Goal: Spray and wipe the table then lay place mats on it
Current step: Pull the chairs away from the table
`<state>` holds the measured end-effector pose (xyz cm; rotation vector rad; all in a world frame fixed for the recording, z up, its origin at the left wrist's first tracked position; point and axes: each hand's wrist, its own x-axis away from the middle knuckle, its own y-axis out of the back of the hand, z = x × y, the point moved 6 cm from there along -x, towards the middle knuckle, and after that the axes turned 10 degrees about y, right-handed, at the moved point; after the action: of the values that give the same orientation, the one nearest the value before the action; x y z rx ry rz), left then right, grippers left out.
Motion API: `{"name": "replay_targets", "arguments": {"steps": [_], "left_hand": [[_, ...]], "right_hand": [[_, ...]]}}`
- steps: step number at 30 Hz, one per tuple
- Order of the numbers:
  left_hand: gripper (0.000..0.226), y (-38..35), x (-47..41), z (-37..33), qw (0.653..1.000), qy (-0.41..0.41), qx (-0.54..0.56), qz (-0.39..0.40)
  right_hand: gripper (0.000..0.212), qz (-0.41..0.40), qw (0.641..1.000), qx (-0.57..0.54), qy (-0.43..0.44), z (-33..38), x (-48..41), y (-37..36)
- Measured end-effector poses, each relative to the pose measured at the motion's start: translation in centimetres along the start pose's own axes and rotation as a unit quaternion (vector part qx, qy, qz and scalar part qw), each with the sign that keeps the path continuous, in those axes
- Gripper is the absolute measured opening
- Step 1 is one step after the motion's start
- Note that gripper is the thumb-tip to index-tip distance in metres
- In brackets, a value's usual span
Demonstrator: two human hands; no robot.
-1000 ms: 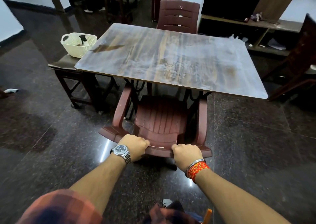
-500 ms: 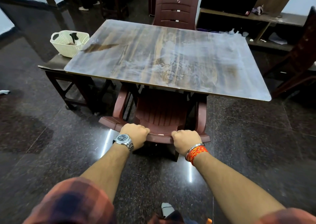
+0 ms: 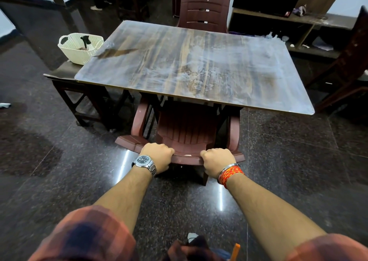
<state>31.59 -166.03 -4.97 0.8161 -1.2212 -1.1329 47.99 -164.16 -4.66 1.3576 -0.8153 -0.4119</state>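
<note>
A wood-grain table [image 3: 199, 65] with a smeared, streaky top stands ahead of me. A brown plastic chair [image 3: 185, 129] sits pushed partly under its near edge. My left hand [image 3: 159, 155], with a steel watch on the wrist, grips the top of the chair's backrest on the left. My right hand [image 3: 217, 160], with an orange thread band and a bangle on the wrist, grips the same backrest on the right. A cream plastic basket [image 3: 79, 48] with a dark spray trigger poking out stands on a low stool at the table's left. No place mats are in view.
A second brown chair [image 3: 203, 9] stands at the far side of the table. A dark wooden stool [image 3: 79, 93] holds the basket at the left. Another chair [image 3: 346, 69] stands at the right, and a low shelf unit [image 3: 298, 27] runs behind. The floor is dark polished stone.
The chair has slid further in under the table with both hands on its backrest, and my view has moved closer to the table.
</note>
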Motion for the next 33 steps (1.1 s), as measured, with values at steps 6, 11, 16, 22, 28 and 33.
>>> {"name": "replay_targets", "arguments": {"steps": [6, 11, 16, 22, 28, 33], "left_hand": [[0.026, 0.4, -0.8, 0.5, 1.000, -0.003, -0.002, -0.004], [0.024, 0.3, -0.8, 0.4, 1.000, 0.005, 0.006, -0.002], [0.024, 0.3, -0.6, 0.2, 1.000, 0.008, 0.017, -0.012], [0.041, 0.0, -0.1, 0.3, 0.996, -0.034, 0.061, -0.051], [0.084, 1.2, 2.1, 4.0, 0.974, 0.024, 0.145, -0.173], [0.070, 1.2, 3.1, 9.8, 0.960, 0.130, 0.157, -0.194]], "right_hand": [[0.023, -0.007, 1.000, -0.004, -0.008, -0.3, -0.7, 0.4], [0.022, -0.018, 0.999, -0.020, -0.018, -0.2, -0.6, 0.3], [0.023, -0.023, 0.999, -0.031, -0.027, -0.2, -0.3, 0.5], [0.062, -0.016, 0.998, -0.061, 0.000, 0.1, -0.1, 0.1], [0.085, -0.122, 0.969, -0.196, 0.088, 2.4, -2.5, 2.7], [0.067, -0.198, 0.952, -0.197, 0.125, 6.8, -8.3, 5.5]]}}
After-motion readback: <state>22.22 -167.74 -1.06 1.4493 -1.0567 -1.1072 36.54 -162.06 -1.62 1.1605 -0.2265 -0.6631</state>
